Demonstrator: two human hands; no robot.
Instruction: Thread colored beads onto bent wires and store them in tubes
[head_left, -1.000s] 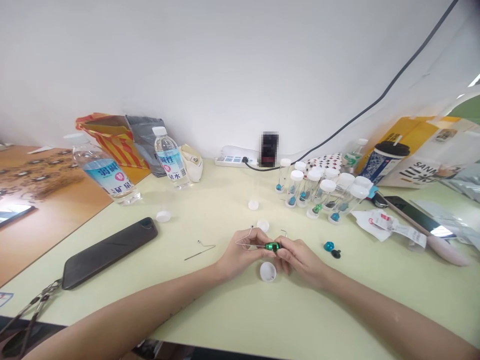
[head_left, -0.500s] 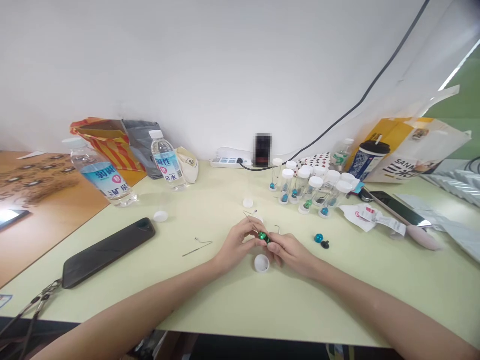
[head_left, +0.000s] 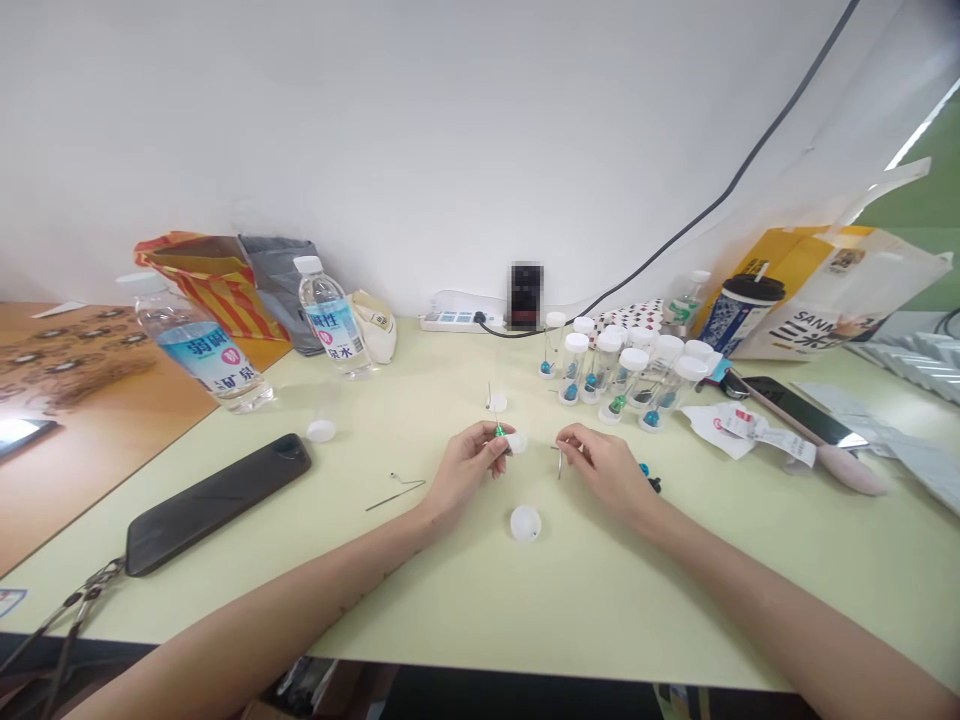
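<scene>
My left hand (head_left: 466,462) pinches a small green piece (head_left: 500,431) with a thin wire rising from it. My right hand (head_left: 606,464), a short way to the right, has its fingertips closed on a small metal hex key (head_left: 559,461). Between the hands and nearer me lies a round white cap (head_left: 526,523). Another white cap (head_left: 516,442) is beside my left fingertips, with one more (head_left: 496,403) behind it. Small blue and black pieces (head_left: 650,477) are partly hidden behind my right hand. A bent wire (head_left: 397,493) lies left of my left hand.
Several capped clear tubes (head_left: 634,375) stand at the back right, near a cup (head_left: 739,320) and a phone (head_left: 806,410). On the left are a black phone (head_left: 217,505), two water bottles (head_left: 210,350) (head_left: 334,320) and a white cap (head_left: 321,431). A power strip (head_left: 454,318) lies by the wall.
My hands have moved apart. My left hand keeps the green piece, now with its wire upright, while my right hand has let go of it and taken the hex key off to the right.
</scene>
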